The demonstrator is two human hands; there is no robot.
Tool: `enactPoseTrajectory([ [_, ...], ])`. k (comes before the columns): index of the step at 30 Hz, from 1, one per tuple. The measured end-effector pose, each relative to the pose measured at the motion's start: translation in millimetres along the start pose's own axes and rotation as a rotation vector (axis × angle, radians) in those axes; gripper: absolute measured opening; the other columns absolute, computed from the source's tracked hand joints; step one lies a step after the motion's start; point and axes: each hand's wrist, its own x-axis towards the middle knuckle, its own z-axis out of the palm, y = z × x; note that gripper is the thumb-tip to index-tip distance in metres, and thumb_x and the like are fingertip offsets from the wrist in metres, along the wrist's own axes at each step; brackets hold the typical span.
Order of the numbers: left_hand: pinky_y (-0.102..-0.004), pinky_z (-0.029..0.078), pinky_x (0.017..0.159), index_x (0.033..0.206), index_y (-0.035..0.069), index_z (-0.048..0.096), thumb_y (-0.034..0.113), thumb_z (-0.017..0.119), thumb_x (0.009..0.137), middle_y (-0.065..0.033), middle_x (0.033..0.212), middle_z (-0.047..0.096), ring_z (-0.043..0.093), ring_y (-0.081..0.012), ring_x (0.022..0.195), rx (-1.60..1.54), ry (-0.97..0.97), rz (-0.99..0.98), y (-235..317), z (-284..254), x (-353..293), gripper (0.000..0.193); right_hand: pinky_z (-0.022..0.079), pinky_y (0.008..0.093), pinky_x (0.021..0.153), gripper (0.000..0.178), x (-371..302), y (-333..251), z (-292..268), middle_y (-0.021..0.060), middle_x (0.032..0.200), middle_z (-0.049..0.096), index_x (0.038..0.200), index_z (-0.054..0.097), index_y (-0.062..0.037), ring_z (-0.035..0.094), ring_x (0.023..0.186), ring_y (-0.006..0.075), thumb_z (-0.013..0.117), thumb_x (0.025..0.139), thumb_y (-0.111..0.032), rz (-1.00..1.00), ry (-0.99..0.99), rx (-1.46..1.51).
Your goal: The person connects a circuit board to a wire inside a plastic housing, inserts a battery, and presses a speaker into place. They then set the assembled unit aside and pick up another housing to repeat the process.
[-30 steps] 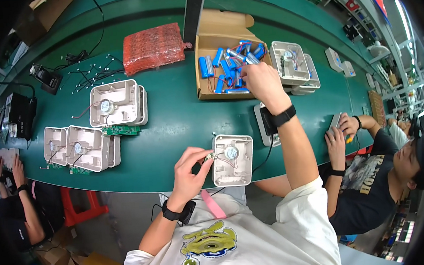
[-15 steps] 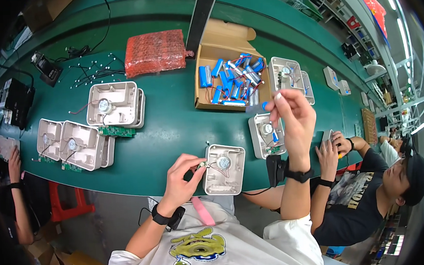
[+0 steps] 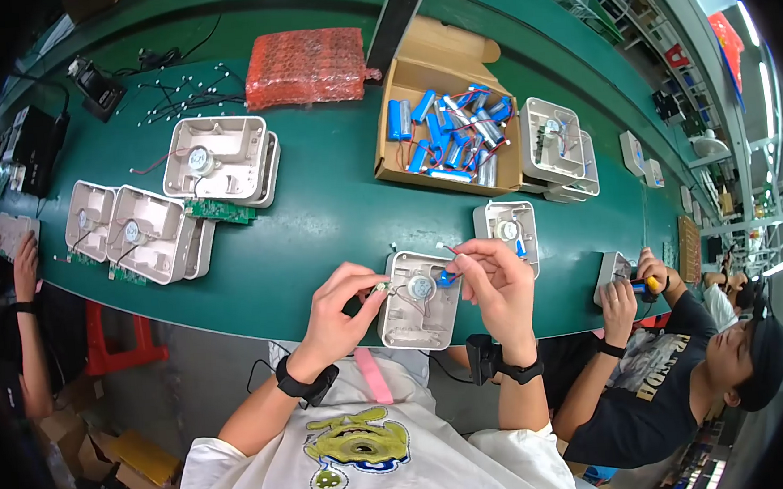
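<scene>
A light-grey plastic housing (image 3: pixel 404 332) lies open side up at the table's near edge, a round speaker (image 3: pixel 421 287) and thin wires inside. At its left edge my left hand (image 3: pixel 335 312) pinches a small green circuit board (image 3: pixel 381 287), mostly covered by the fingers. Over the housing's right side, my right hand (image 3: pixel 503 284) is closed on a blue battery (image 3: pixel 448 278). A red lead with a white plug sticks up from between those fingers. Just beyond this hand stands another housing (image 3: pixel 527 214) with a speaker and a blue battery in it.
An open cardboard box (image 3: pixel 386 162) of blue batteries stands at the back, beside a red bubble-wrap bundle (image 3: pixel 304 66). Stacked housings (image 3: pixel 214 130) with green boards occupy the left; more housings (image 3: pixel 549 109) stand back right. A co-worker's hand (image 3: pixel 619 307) works at the right.
My right hand has come down and toward me from near the battery box to the housing, bringing the blue battery along. My left hand keeps its pinch on the board. The view has shifted slightly.
</scene>
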Motion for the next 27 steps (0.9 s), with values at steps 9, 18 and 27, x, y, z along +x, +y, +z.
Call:
enactPoseTrajectory([
  [9, -0.0285, 0.054, 0.073, 0.115, 0.002, 0.077, -0.002, 0.076, 0.094, -0.0084, 0.103, 0.069, 0.065, -0.0159, 0.082, 0.006, 0.031, 0.027, 0.9, 2.2, 0.5, 0.021, 0.038, 0.0201, 0.054, 0.007, -1.6, -25.3, 26.2, 0.0041, 0.082, 0.074, 0.102, 0.075, 0.0034, 0.053, 0.059, 0.0018, 0.077, 0.096, 0.000, -0.265, 0.038, -0.401],
  [18, -0.0280, 0.052, 0.075, 0.114, 0.002, 0.077, -0.003, 0.077, 0.093, -0.0067, 0.102, 0.067, 0.062, -0.0147, 0.083, -0.021, 0.063, -0.017, 3.5, 4.2, -1.4, 0.022, 0.038, 0.0239, 0.049, 0.010, -7.2, -23.3, 34.6, 0.0034, 0.076, 0.070, 0.102, 0.077, -0.0003, 0.049, 0.054, 0.0037, 0.079, 0.092, 0.000, -0.222, 0.093, -0.381],
  [27, -0.0271, 0.054, 0.069, 0.113, 0.001, 0.077, -0.004, 0.078, 0.091, -0.0073, 0.100, 0.067, 0.065, -0.0141, 0.076, -0.003, 0.144, 0.005, 8.2, 10.1, -1.8, 0.023, 0.035, 0.0213, 0.051, 0.007, -17.6, -25.5, 37.9, 0.0034, 0.075, 0.074, 0.098, 0.076, 0.0044, 0.052, 0.058, 0.0005, 0.078, 0.094, -0.001, -0.058, -0.101, -0.298],
])
